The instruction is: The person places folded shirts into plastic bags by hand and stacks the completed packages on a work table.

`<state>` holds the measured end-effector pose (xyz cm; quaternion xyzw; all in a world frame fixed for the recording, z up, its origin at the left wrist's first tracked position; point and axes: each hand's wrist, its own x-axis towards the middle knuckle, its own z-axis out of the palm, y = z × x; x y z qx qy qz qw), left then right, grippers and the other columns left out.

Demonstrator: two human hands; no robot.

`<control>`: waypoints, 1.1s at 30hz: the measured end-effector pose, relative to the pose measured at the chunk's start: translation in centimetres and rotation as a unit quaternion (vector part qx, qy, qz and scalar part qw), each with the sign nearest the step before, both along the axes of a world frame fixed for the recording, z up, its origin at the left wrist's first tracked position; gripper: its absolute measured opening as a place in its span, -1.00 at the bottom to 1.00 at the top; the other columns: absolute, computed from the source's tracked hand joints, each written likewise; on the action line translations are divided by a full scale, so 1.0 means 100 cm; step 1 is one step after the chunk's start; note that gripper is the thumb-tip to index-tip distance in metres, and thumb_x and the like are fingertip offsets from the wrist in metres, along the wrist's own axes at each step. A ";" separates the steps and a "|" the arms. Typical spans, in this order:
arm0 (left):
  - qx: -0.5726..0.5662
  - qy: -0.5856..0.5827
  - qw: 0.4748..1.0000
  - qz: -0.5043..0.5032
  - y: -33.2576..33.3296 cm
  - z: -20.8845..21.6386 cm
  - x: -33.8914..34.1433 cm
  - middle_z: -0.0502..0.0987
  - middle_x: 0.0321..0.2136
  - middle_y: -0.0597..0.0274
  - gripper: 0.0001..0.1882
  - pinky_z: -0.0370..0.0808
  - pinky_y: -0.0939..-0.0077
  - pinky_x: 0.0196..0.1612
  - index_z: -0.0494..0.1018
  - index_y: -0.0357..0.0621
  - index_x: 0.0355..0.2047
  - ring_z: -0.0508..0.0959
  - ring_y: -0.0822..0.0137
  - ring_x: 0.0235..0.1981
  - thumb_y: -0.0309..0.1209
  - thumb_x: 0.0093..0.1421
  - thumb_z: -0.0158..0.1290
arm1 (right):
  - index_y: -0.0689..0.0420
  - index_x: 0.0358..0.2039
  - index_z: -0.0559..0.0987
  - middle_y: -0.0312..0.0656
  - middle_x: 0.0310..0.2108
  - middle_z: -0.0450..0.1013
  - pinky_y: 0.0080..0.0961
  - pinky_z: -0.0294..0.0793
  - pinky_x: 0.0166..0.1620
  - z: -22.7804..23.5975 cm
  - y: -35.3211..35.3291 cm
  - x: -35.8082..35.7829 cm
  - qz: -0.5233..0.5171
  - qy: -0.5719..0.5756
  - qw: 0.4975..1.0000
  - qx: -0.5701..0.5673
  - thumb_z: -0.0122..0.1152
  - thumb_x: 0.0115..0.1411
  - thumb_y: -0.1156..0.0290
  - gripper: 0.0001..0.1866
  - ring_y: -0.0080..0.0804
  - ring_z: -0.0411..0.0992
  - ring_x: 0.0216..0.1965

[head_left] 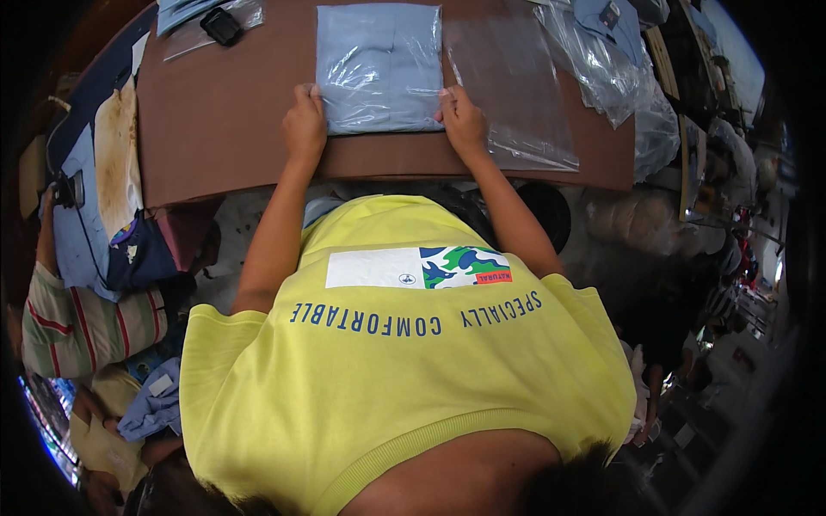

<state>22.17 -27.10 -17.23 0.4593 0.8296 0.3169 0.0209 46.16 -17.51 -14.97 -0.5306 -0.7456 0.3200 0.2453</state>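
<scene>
A folded light-blue garment (379, 73) in a clear plastic bag lies flat on the brown table (232, 112). My left hand (305, 123) grips the near left side of the bag, its fingers closed on the edge. At the opposite edge my right hand (463, 119) pinches the bag between thumb and fingers. Just right of the garment, a flat clear plastic bag (520, 103) rests on the table and reaches its near edge.
A black device (220, 27) sits on clear plastic at the far left. Bagged blue garments (607, 43) are heaped at the far right. On the left, a person in a striped shirt (90, 322) works at blue cloth (82, 228), beside a stained pale cloth (119, 159).
</scene>
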 end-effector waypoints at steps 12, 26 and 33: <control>-0.065 0.003 0.997 0.045 0.009 0.008 0.004 0.51 -0.60 -0.12 -0.71 0.41 -0.03 -0.49 0.20 -0.15 -0.31 0.51 -0.17 -0.54 -0.16 0.28 -0.23 | 0.08 -0.34 0.35 0.00 -0.66 0.45 -0.04 0.38 -0.44 -0.023 0.013 -0.018 -0.082 -0.099 0.988 0.088 -0.17 0.26 0.15 -0.73 0.09 0.44 -0.54; -0.122 0.229 0.965 0.031 0.029 0.002 0.005 0.44 -0.22 0.15 -0.80 0.22 0.10 -0.04 0.37 -0.02 -0.25 0.39 0.18 -0.11 -0.32 0.10 -0.06 | 0.14 -0.20 0.34 0.02 -0.64 0.47 -0.08 0.44 -0.45 -0.013 0.019 -0.038 -0.083 -0.257 0.956 0.118 -0.11 0.20 0.26 -0.75 0.03 0.49 -0.54; -0.040 0.267 0.962 -0.046 0.023 -0.003 0.000 0.35 -0.02 0.31 -0.56 0.15 -0.02 0.03 0.39 0.35 -0.02 0.29 0.15 0.04 -0.43 0.09 -0.10 | -0.20 0.17 0.23 0.02 -0.61 0.47 -0.10 0.44 -0.43 -0.016 0.017 -0.029 -0.029 -0.261 0.959 0.110 -0.10 0.16 0.37 -0.48 0.02 0.48 -0.54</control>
